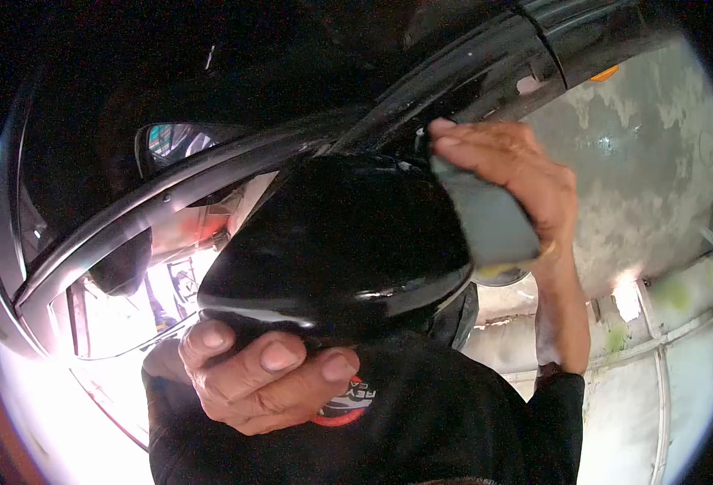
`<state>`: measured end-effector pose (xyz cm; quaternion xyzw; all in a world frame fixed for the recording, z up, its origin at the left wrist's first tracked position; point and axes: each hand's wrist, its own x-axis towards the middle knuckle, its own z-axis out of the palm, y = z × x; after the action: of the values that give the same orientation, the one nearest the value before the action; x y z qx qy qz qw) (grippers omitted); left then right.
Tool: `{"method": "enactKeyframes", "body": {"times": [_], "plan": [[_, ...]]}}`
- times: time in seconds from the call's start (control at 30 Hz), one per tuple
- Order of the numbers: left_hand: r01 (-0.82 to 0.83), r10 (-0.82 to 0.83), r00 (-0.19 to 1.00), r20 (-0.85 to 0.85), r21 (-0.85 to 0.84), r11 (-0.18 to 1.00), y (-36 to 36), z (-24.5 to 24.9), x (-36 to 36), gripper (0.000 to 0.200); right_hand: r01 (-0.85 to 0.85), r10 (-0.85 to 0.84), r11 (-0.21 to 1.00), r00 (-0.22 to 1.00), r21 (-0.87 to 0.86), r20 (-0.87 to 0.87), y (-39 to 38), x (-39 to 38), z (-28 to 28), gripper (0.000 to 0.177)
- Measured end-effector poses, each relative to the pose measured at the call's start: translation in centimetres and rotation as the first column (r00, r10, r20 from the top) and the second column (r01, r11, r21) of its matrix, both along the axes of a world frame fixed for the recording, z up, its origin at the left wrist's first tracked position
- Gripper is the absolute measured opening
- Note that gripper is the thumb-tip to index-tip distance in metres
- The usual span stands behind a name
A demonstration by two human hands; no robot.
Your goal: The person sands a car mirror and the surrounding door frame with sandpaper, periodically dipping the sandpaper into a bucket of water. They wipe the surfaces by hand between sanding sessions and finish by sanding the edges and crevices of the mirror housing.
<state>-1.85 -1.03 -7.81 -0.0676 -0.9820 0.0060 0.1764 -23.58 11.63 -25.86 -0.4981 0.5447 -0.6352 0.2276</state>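
While the right hand (514,174) blurs slightly, its fingers are closed around a flat grey rectangular pad (494,222) with a yellowish lower edge, at the right side of the glossy black rounded mirror housing (336,234). Pad material: can't make out; its upper part is partly covered by the hand. Right thumb not clearly visible. Left hand (263,384) is below the housing, fingers curled against its lower edge; three fingertips show, thumb hidden, so can't tell if it grips or only supports. The housing sits mid-view, below the black curved car trim (453,65); its underside is hidden. Bright glare washes out the area left of it. Below it, a black shirt (453,412) with a red-and-white round logo (344,408), partly covered by the left hand, lettering only partly readable. Count: two hands, one housing, one pad, one logo, one small orange piece (605,73) up and right of the housing.
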Motion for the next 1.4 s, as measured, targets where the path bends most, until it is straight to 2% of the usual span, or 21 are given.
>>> {"method": "enactKeyframes", "body": {"times": [0.03, 0.13, 0.17, 0.27, 0.37, 0.47, 0.57, 0.7, 0.8, 1.0, 1.13, 1.23, 1.33, 1.37, 1.4], "plan": [[0.007, -0.007, 1.000, 0.004, 0.005, 1.000, -0.1, 0.0, 0.0, 0.017, -0.062, 0.062, 0.997, 0.998, -0.045, -0.004, -0.2, -0.4, 0.4, 0.058], [0.015, -0.015, 1.000, 0.001, 0.008, 1.000, -0.1, 0.0, -0.1, 0.018, -0.073, 0.072, 0.997, 0.997, 0.010, 0.039, -0.1, -0.5, -0.1, 0.057], [0.016, -0.016, 1.000, -0.002, 0.002, 1.000, -0.2, 0.0, 0.0, 0.019, -0.023, 0.024, 0.999, 0.999, -0.022, 0.025, -0.1, -0.5, -0.7, 0.055], [0.017, -0.017, 1.000, -0.011, -0.007, 1.000, -0.2, 0.2, -0.1, 0.019, 0.017, -0.025, 0.994, 0.997, 0.107, 0.076, 1.1, -0.6, 0.0, 0.057], [0.025, -0.025, 0.999, 0.020, -0.001, 1.000, -0.3, 0.6, -0.1, 0.020, 0.104, -0.106, 0.994, 0.985, 0.022, 0.140, 1.3, -0.6, -0.8, 0.059], [0.030, -0.029, 0.998, 0.051, -0.009, 1.000, -0.4, 0.9, -0.1, 0.021, 0.063, -0.067, 0.997, 0.991, 0.034, 0.117, 0.7, -0.4, -0.1, 0.060], [0.032, -0.031, 0.995, 0.100, -0.006, 0.999, -0.3, 1.1, 0.2, 0.023, -0.091, 0.092, 0.995, 0.995, 0.052, -0.031, -0.5, -1.1, 1.7, 0.061], [0.040, -0.038, 0.991, 0.129, -0.012, 0.999, -0.4, 1.4, 0.5, 0.025, -0.029, 0.031, 0.998, 0.999, 0.063, -0.023, 0.0, -0.8, 0.5, 0.059], [0.034, -0.034, 0.991, 0.130, 0.000, 0.999, -0.2, 1.0, 0.5, 0.024, -0.152, 0.152, 0.988, 0.988, 0.037, -0.015, -1.2, -1.4, 2.7, 0.040], [-0.011, 0.013, 0.996, 0.089, -0.029, 1.000, 0.0, 0.6, 0.2, 0.021, -0.149, 0.149, 0.989, 0.989, -0.023, -0.003, -1.6, -1.5, 1.9, 0.039], [-0.073, 0.072, 0.980, 0.186, -0.002, 0.997, 0.7, 1.7, 0.3, 0.018, -0.192, 0.191, 0.981, 0.981, 0.012, 0.015, -1.5, -2.1, 2.0, 0.038], [-0.093, 0.096, 0.988, 0.122, -0.028, 0.995, 0.9, 1.1, 0.8, 0.017, -0.146, 0.145, 0.984, 0.989, 0.100, 0.023, 0.5, -2.7, 0.5, 0.056], [-0.049, 0.049, 0.998, 0.026, -0.009, 0.999, 0.3, 0.2, 0.7, 0.016, 0.016, -0.069, 0.986, 0.945, 0.164, 0.320, 2.1, -1.1, -0.5, 0.056], [-0.025, 0.025, 0.998, 0.056, -0.008, 1.000, 0.3, 0.1, 0.1, 0.016, 0.065, -0.081, 0.995, 0.963, 0.071, 0.258, 1.9, -1.5, -0.6, 0.055], [-0.005, 0.006, 0.997, 0.081, -0.016, 1.000, 0.2, 0.5, 0.0, 0.016, 0.057, -0.067, 0.997, 0.974, 0.055, 0.215, 1.6, -1.5, -0.1, 0.054]]}}
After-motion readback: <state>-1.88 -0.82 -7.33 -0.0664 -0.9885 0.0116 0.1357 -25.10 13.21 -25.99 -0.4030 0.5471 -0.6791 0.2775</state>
